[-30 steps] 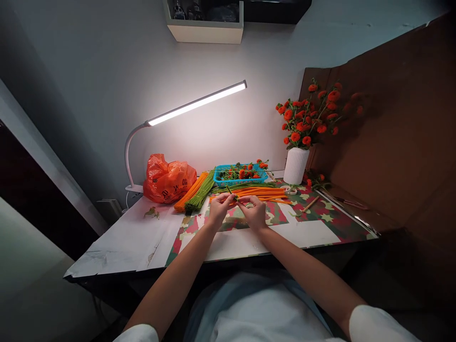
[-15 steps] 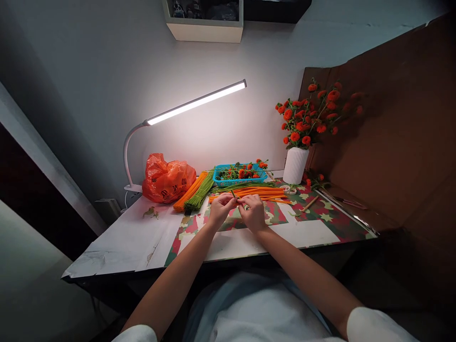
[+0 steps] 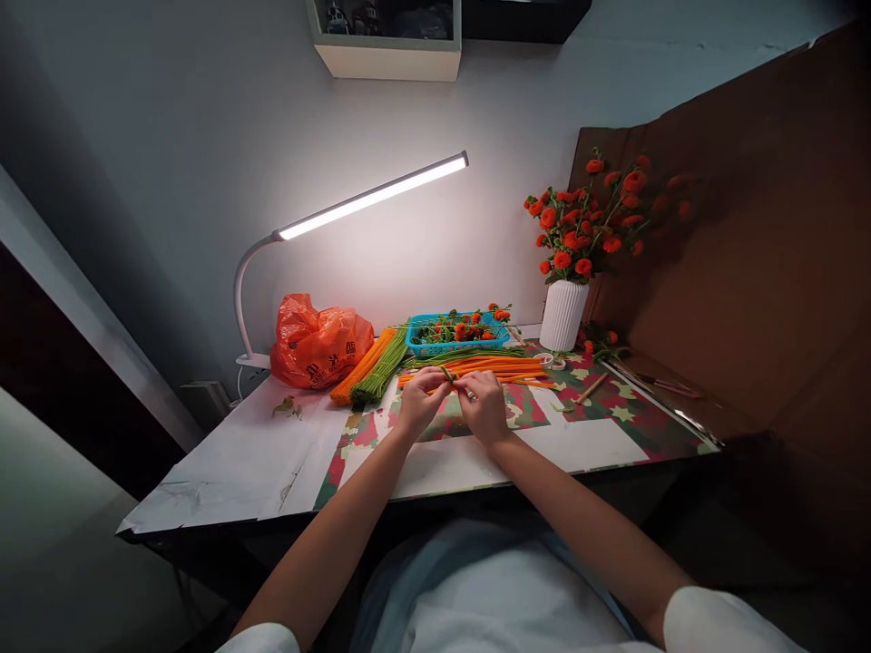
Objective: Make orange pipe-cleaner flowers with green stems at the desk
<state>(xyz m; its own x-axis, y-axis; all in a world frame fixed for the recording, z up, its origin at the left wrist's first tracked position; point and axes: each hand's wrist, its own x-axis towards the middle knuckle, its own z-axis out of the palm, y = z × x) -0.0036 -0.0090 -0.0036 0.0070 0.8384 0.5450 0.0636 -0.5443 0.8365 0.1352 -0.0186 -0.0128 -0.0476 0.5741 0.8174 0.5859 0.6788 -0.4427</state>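
Observation:
Close together over the middle of the table, my left hand (image 3: pixel 420 399) and my right hand (image 3: pixel 484 404) pinch a small green piece (image 3: pixel 447 373) between their fingertips. The piece sticks up from my left fingertips; its lower part is hidden by the fingers. Just behind the hands lie loose orange stems (image 3: pixel 500 366). A blue basket (image 3: pixel 458 348) with small orange flowers and green stems stands behind them. Bundles of orange (image 3: pixel 362 365) and green (image 3: pixel 383 367) stems lie to the left of my left hand.
An orange plastic bag (image 3: pixel 317 349) sits at the back left beside a lit lamp (image 3: pixel 374 197). At the back right stands a white ribbed vase (image 3: pixel 564 316) of orange flowers. Tape rolls (image 3: pixel 554 362), a brown stick (image 3: pixel 592 389) and pliers-like tools (image 3: pixel 670 386) lie on the right.
The green piece between my fingertips has tilted and shows more of its length. Both hands have stayed in nearly the same place.

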